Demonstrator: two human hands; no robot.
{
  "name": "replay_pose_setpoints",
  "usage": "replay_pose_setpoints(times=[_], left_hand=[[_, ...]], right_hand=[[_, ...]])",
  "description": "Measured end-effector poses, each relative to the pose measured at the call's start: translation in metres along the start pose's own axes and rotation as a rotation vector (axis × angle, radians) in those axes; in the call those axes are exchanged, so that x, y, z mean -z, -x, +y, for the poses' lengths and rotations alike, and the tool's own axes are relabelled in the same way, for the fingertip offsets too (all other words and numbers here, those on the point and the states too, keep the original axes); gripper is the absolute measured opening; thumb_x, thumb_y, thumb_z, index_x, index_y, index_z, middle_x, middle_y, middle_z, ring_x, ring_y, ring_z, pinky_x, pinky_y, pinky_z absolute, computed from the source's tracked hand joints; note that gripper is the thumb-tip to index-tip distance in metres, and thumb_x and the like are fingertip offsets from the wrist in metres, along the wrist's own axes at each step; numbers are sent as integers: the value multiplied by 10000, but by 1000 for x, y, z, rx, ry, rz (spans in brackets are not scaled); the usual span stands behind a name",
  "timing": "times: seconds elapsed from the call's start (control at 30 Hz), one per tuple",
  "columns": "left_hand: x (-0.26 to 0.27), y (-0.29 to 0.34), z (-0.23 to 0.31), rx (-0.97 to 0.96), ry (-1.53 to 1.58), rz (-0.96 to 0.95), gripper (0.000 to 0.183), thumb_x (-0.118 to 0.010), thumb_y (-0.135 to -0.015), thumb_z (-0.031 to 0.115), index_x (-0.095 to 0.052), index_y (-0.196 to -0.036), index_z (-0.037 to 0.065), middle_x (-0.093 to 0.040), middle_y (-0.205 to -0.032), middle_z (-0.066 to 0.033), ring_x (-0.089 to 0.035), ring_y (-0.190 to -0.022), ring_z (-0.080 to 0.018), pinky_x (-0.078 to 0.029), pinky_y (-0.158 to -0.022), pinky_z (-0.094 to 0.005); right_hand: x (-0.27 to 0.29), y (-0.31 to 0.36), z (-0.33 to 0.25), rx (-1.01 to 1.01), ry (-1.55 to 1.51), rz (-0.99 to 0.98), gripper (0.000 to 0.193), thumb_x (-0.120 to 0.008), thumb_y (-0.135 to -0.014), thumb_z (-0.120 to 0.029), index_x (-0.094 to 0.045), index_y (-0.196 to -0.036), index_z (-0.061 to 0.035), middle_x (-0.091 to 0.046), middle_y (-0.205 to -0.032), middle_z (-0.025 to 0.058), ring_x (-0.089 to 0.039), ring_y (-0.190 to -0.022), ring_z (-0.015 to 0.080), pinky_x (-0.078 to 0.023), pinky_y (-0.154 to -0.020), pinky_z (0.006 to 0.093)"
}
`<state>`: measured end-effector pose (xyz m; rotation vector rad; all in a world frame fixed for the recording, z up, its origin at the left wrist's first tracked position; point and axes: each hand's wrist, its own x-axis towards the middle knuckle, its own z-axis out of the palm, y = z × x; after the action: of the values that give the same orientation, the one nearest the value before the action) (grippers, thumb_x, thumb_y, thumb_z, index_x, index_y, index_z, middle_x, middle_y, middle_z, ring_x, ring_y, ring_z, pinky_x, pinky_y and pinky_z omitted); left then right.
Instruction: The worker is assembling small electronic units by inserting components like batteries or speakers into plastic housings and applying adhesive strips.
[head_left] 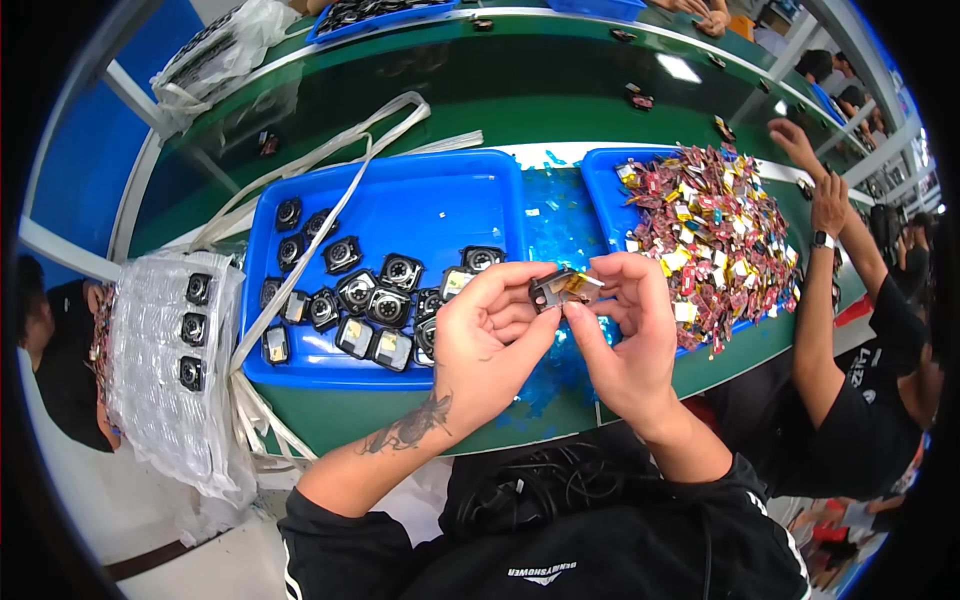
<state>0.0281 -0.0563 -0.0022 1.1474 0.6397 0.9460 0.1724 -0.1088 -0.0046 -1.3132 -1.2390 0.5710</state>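
Note:
Above the bench, between my two hands, a small black smartwatch case (pixel 548 291) is held tilted, with a yellow and silvery inner part (pixel 585 284) showing at its right side. My left hand (pixel 490 335) is closed on the case, thumb below and fingers behind. The thumb and fingertips of my right hand (pixel 632 335) pinch at the right end of the same case. Left of my hands stands a blue tray (pixel 400 180) with several black watch cases (pixel 391 306), some face down with round backs. A second blue tray (pixel 606 205) at the right is heaped with small red, yellow and white electronic parts (pixel 705 235).
Blue film scraps (pixel 550 215) litter the green bench between the trays. White strapping (pixel 360 160) crosses the left tray. At far left, a clear plastic tray stack (pixel 150 340) carries three watch cases. Beyond runs a green conveyor (pixel 540 90). A co-worker's arms (pixel 822 270) reach in at right.

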Motion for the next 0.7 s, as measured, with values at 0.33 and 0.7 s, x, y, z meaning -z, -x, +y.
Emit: replay_pose_setpoints(times=[0.33, 0.7], left_hand=[[7, -2, -2, 6, 42, 90, 439, -624, -881, -43, -507, -1303, -5, -593, -1094, -110, -671, -952, -150, -563, -761, -247], [98, -21, 30, -186, -1816, -18, 385, -669, -805, 141, -608, -1181, 85, -608, -1020, -130, -568, -1000, -324, -467, -836, -436]], right_hand=[[-8, -17, -4, -74, -57, -149, 397, -631, -835, 89, -480, -1191, -1, -512, -1092, 56, -549, -957, 116, -546, -779, 242], [-14, -259, 102, -369, 469, -173, 382, -834, -663, -105, -628, -975, -26, -676, -870, 121, -672, -830, 212, -535, -746, 327]])
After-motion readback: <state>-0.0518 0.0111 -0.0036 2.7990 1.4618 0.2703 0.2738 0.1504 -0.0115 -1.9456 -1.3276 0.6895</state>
